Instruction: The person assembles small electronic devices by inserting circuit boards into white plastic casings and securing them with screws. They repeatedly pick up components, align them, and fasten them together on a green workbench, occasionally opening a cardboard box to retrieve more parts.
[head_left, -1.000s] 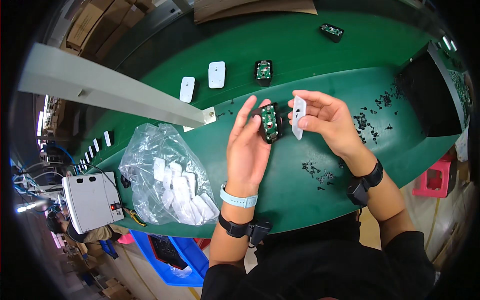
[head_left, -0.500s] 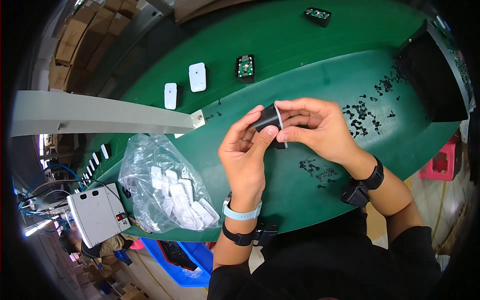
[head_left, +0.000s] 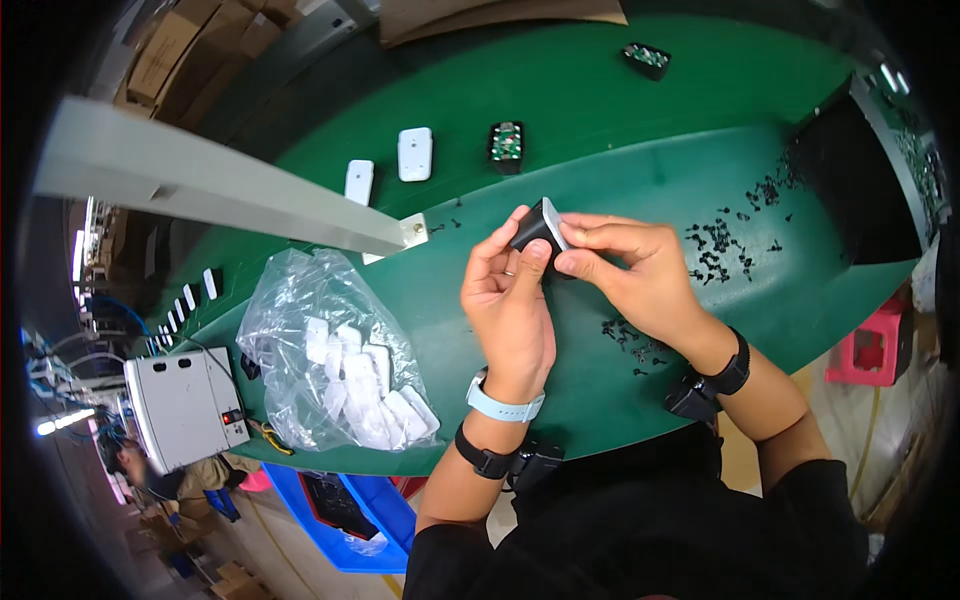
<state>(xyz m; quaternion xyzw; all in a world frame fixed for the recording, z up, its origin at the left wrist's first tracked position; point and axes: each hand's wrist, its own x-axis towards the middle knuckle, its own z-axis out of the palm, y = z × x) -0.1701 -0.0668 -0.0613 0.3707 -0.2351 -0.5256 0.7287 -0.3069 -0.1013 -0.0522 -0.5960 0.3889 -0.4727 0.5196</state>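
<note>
Over the near green worktop, my left hand (head_left: 515, 300) grips a small black plastic housing (head_left: 532, 226), its thumb along the near side. A white cover (head_left: 552, 222) lies against the housing's right face. My right hand (head_left: 640, 275) is closed at the cover's edge, thumb and fingers pinching there; whether the cover is fully seated I cannot tell. Beyond my hands, on the far green surface, stand a black housing with an exposed green circuit board (head_left: 507, 145) and two white-covered units, one of them a whole white unit (head_left: 415, 155). Another open housing (head_left: 646, 60) lies farther back.
A clear plastic bag (head_left: 330, 350) of white covers lies left of my hands. Small black parts (head_left: 720, 245) are scattered at right, beside a black bin (head_left: 860, 175). A metal post (head_left: 230, 185) crosses the left. Beyond it are a grey box (head_left: 188, 410) and a blue crate (head_left: 395, 500).
My view has shifted slightly. The housing has been tilted so more of the white cover's face shows, and my right fingers have drawn in from spanning its edge to a tighter pinch.
</note>
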